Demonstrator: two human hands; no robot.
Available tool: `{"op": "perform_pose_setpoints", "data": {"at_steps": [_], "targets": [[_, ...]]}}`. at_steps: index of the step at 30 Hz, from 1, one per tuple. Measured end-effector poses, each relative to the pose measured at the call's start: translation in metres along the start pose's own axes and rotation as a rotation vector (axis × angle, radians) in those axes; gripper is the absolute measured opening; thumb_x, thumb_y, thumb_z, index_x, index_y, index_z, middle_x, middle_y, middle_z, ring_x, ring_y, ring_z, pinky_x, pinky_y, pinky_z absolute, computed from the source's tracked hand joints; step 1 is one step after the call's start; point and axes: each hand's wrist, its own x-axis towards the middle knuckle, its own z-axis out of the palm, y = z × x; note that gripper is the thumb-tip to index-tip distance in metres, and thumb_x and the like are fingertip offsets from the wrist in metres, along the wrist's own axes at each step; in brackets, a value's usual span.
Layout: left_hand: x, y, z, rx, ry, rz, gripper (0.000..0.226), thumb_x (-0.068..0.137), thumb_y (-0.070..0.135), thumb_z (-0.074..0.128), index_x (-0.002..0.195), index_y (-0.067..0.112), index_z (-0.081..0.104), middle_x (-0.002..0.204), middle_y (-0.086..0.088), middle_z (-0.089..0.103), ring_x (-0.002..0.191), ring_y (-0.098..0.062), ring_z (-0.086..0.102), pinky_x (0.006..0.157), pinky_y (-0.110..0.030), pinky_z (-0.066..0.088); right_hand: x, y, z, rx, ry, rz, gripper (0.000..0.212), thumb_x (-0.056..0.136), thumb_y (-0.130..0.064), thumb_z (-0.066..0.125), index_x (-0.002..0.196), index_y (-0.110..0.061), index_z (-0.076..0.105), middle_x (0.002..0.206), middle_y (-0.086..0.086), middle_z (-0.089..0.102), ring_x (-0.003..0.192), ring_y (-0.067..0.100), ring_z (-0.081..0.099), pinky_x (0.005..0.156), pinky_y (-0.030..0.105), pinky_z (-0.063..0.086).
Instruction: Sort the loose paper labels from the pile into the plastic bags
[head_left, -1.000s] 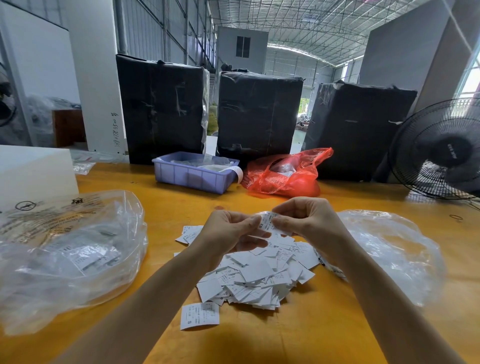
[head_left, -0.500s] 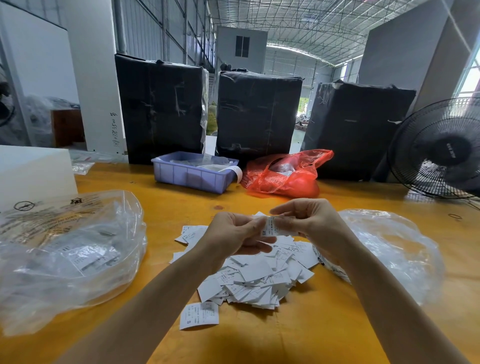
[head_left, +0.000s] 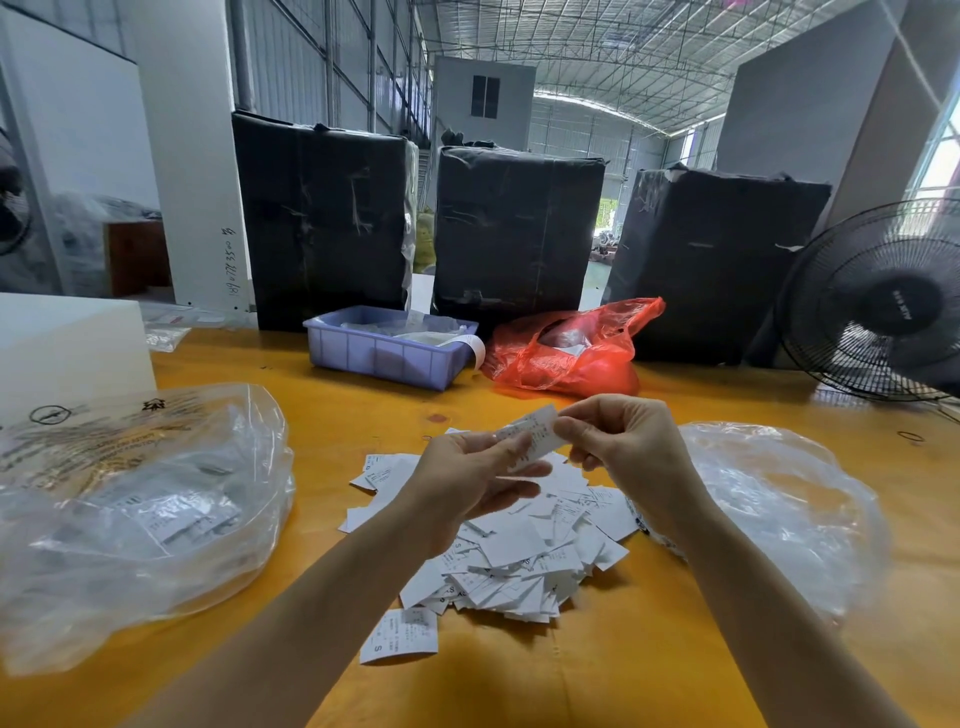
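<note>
Now your hands sit slightly higher above the pile than a second ago, and the label between them is tilted and pulled out more. Your right hand pinches its upper end; your left hand grips the lower end. Two clear plastic bags flank the pile: one left, one right. One label lies apart, nearest you.
</note>
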Motion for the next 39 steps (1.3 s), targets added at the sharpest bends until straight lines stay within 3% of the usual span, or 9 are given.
{"op": "perform_pose_setpoints", "data": {"at_steps": [5, 9, 14, 18, 22, 26, 30, 33, 39], "targets": [[-0.001, -0.007, 0.007, -0.052, 0.072, -0.062, 0.02, 0.084, 0.027, 0.067, 0.096, 0.011, 0.07, 0.083, -0.005, 0.075, 0.065, -0.011, 0.068, 0.053, -0.017, 0.051, -0.005, 0.0, 0.012, -0.114, -0.08, -0.028, 0.004, 0.081, -0.002, 0.069, 0.08, -0.005, 0.071, 0.064, 0.015, 0.067, 0.052, 0.013, 0.058, 0.051, 0.023, 0.047], [0.002, -0.009, 0.005, -0.139, 0.14, -0.116, 0.026, 0.083, 0.034, 0.067, 0.101, 0.016, 0.069, 0.08, 0.002, 0.073, 0.081, -0.015, 0.065, 0.059, -0.022, 0.049, -0.006, -0.002, 0.014, -0.217, -0.166, -0.037, 0.028, 0.076, -0.032, 0.07, 0.097, -0.013, 0.072, 0.077, 0.01, 0.071, 0.061, 0.014, 0.063, 0.061, 0.028, 0.053], [0.004, -0.012, 0.004, -0.213, 0.033, -0.146, 0.032, 0.084, 0.042, 0.061, 0.106, 0.02, 0.068, 0.095, 0.002, 0.072, 0.09, -0.015, 0.062, 0.067, -0.024, 0.046, -0.012, -0.001, 0.026, -0.072, -0.238, -0.021, 0.035, 0.075, 0.002, 0.073, 0.106, -0.014, 0.067, 0.086, 0.017, 0.072, 0.079, 0.031, 0.071, 0.078, 0.042, 0.058], [0.006, -0.008, -0.001, -0.193, 0.029, -0.136, 0.041, 0.071, 0.035, 0.071, 0.102, 0.008, 0.067, 0.087, -0.007, 0.068, 0.078, -0.017, 0.061, 0.054, -0.021, 0.049, -0.01, -0.004, 0.019, -0.03, -0.149, 0.018, 0.034, 0.078, 0.004, 0.07, 0.11, -0.003, 0.066, 0.083, 0.022, 0.07, 0.073, 0.035, 0.066, 0.078, 0.048, 0.054], [0.01, -0.003, -0.01, -0.211, 0.1, -0.059, 0.022, 0.077, 0.012, 0.069, 0.094, -0.001, 0.063, 0.064, -0.009, 0.066, 0.05, -0.01, 0.059, 0.043, -0.016, 0.046, -0.006, -0.004, 0.013, -0.051, -0.126, 0.038, 0.034, 0.079, 0.002, 0.07, 0.112, -0.004, 0.065, 0.082, 0.015, 0.069, 0.068, 0.018, 0.063, 0.07, 0.036, 0.054], [0.012, -0.006, -0.013, -0.127, 0.104, -0.017, 0.017, 0.071, 0.015, 0.072, 0.083, 0.004, 0.068, 0.068, -0.009, 0.07, 0.063, -0.015, 0.063, 0.051, -0.018, 0.052, -0.005, -0.004, 0.01, -0.024, -0.137, 0.086, 0.032, 0.078, -0.009, 0.072, 0.108, -0.019, 0.064, 0.09, 0.011, 0.066, 0.075, 0.017, 0.067, 0.068, 0.026, 0.057], [0.011, -0.009, -0.009, -0.099, 0.102, 0.015, 0.015, 0.077, 0.022, 0.07, 0.082, 0.007, 0.071, 0.069, -0.006, 0.07, 0.06, -0.011, 0.064, 0.05, -0.018, 0.05, -0.006, -0.004, 0.011, -0.062, -0.168, 0.039, 0.025, 0.082, -0.006, 0.068, 0.106, -0.006, 0.066, 0.079, 0.007, 0.069, 0.063, 0.008, 0.064, 0.06, 0.017, 0.053], [0.01, -0.01, -0.006, -0.062, 0.119, 0.056, 0.015, 0.083, 0.024, 0.066, 0.079, 0.01, 0.071, 0.068, -0.004, 0.07, 0.06, -0.011, 0.064, 0.051, -0.019, 0.05, -0.005, -0.003, 0.012, -0.173, -0.114, 0.001, 0.03, 0.085, -0.01, 0.065, 0.116, -0.013, 0.063, 0.089, 0.008, 0.066, 0.07, 0.013, 0.065, 0.063, 0.023, 0.057], [0.009, -0.01, -0.003, 0.085, 0.134, 0.137, 0.021, 0.089, 0.028, 0.061, 0.08, 0.012, 0.071, 0.07, -0.002, 0.069, 0.071, -0.014, 0.064, 0.067, -0.026, 0.051, -0.005, -0.002, 0.01, -0.137, -0.133, 0.017, 0.025, 0.083, -0.01, 0.068, 0.109, -0.007, 0.067, 0.087, 0.011, 0.068, 0.067, 0.012, 0.065, 0.063, 0.022, 0.056]]}}
